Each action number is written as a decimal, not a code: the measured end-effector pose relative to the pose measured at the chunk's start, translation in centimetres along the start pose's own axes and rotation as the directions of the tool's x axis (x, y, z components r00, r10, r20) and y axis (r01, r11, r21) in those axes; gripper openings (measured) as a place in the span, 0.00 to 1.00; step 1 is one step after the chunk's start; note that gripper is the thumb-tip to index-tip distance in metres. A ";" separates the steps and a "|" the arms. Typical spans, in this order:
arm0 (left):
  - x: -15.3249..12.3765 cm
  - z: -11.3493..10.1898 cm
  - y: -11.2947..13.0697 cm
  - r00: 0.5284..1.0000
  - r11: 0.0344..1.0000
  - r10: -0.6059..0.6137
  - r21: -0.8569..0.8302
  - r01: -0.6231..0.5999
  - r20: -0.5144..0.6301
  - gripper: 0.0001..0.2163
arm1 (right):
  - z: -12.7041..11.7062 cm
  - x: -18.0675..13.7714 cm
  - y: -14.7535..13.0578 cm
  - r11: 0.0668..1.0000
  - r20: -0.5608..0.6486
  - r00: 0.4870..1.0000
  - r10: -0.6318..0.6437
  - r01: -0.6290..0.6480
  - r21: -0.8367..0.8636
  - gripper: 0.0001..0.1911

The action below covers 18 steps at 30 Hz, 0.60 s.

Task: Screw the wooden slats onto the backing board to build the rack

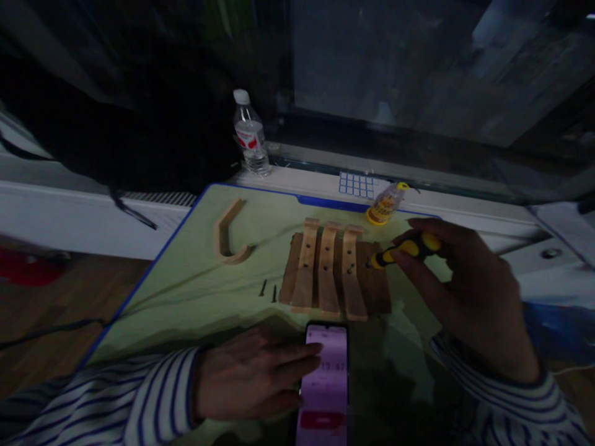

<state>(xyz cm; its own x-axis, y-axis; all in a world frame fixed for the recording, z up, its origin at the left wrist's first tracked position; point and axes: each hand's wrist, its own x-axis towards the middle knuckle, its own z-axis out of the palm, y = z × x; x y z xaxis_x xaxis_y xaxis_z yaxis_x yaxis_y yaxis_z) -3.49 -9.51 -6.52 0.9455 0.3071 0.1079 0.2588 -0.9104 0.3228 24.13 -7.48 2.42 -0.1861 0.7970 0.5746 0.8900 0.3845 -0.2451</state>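
My right hand (469,288) grips a yellow-and-black screwdriver (409,248), its front end over the right part of a dark wooden board (381,288). Three pale curved wooden hooks (328,269) stand side by side on that board, each with dark holes or screw heads. My left hand (260,375) lies with fingers stretched over the edge of a phone (325,384) whose screen is lit pink. Two dark screws (268,291) rest left of the board. Farther left lies a loose wooden hook (223,238).
The green table (181,297) has a blue edge. A small yellow-capped bottle (388,203) stands at its back right. On the sill behind are a water bottle (251,136) and a blue-and-white grid sheet (356,184). A black bag (153,130) sits at back left.
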 end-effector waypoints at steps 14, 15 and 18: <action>4.9 -5.9 -0.7 0.899 0.989 0.009 0.137 0.057 -0.438 0.09 | 1.1 0.2 1.0 0.997 0.030 0.998 0.051 -0.053 0.058 0.22; 5.3 -5.6 -1.0 0.912 0.992 0.018 0.124 0.036 -0.410 0.10 | 1.3 0.2 1.2 0.996 0.033 0.997 0.062 -0.064 0.062 0.23; 6.0 -4.5 -1.7 0.943 0.997 0.016 0.078 0.011 -0.331 0.13 | 1.9 0.3 1.7 0.993 0.035 0.996 0.078 -0.080 0.081 0.23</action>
<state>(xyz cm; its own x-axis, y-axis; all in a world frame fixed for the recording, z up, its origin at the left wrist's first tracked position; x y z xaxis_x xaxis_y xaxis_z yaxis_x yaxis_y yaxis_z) 0.84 -4.91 -2.18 0.8308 0.3671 0.4183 0.2834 -0.9259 0.2497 24.77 -5.77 0.70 -0.1311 0.8404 0.5259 0.8652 0.3560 -0.3531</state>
